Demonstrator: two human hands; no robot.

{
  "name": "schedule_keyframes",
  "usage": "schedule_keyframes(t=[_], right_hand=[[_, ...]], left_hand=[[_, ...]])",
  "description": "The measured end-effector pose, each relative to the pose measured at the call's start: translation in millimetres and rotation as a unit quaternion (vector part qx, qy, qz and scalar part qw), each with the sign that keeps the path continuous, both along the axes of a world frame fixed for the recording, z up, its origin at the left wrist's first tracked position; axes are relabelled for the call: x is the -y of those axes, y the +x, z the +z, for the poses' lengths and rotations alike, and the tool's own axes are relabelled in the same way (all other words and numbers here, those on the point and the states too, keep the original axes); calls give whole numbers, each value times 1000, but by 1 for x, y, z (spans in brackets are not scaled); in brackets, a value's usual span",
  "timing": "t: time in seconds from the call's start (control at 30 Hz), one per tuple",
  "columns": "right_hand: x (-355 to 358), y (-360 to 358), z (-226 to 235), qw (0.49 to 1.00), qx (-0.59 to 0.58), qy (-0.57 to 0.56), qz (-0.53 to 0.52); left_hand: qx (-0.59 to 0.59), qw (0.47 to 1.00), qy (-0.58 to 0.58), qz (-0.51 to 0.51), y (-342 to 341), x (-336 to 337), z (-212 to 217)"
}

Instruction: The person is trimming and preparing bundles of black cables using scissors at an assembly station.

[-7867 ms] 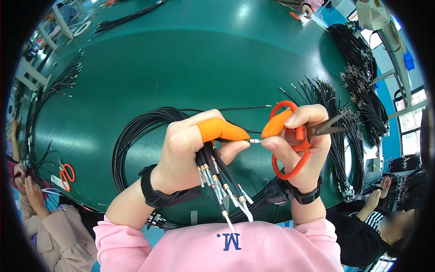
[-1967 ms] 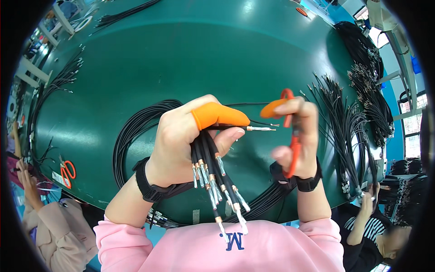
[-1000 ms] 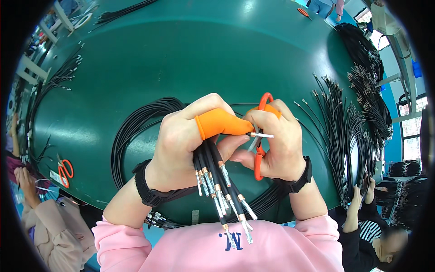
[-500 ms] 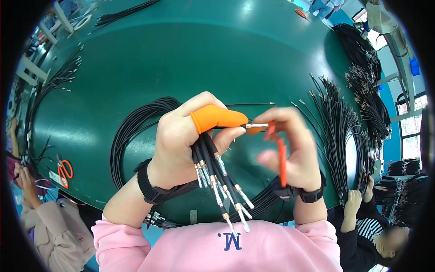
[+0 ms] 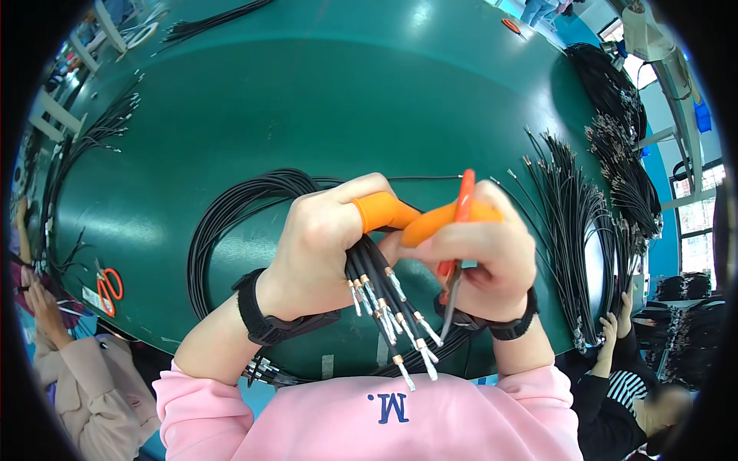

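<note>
My left hand [image 5: 327, 238], with an orange finger cot [image 5: 378, 211] on one finger, is closed round a bunch of black cables [image 5: 372, 260]. Their stripped ends hang toward my chest, showing silvery strands and copper-coloured bands. Close against it, my right hand [image 5: 496, 257] is closed on a pair of orange-handled scissors [image 5: 465, 196], blades pointing down toward me. A second orange finger cot [image 5: 442, 223] covers a right finger, which meets the left fingertips over a cable. That cable's end is hidden between the fingers.
A coil of black cable [image 5: 201, 246] lies on the green table [image 5: 307, 100], left of my hands. Orange-handled scissors [image 5: 110, 292] rest at the left edge. Large black cable bundles [image 5: 565, 223] cover the right side. Co-workers' hands [image 5: 611, 334] work at the right edge, others [image 5: 46, 307] at the left.
My right hand has closed in on the left hand, and its finger now covers the stripped cable end that showed between them. My left hand and the bunch have shifted slightly right.
</note>
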State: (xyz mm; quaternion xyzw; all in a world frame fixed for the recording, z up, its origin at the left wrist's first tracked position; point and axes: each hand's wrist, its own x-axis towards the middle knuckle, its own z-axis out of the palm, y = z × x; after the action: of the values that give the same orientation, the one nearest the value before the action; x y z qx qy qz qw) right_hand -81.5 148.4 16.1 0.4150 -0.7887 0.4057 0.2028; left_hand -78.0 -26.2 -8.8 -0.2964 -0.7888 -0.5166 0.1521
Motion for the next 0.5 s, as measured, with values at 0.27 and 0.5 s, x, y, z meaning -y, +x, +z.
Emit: schedule_keyframes(t=[0.27,0.5], right_hand=[[-20,-4,-9,997,47,-57,-19],[-7,-15,0,999,-6,-36,39]], left_hand=[[39,997,70,7,1,1,1],[-19,999,46,-6,0,-4,-4]])
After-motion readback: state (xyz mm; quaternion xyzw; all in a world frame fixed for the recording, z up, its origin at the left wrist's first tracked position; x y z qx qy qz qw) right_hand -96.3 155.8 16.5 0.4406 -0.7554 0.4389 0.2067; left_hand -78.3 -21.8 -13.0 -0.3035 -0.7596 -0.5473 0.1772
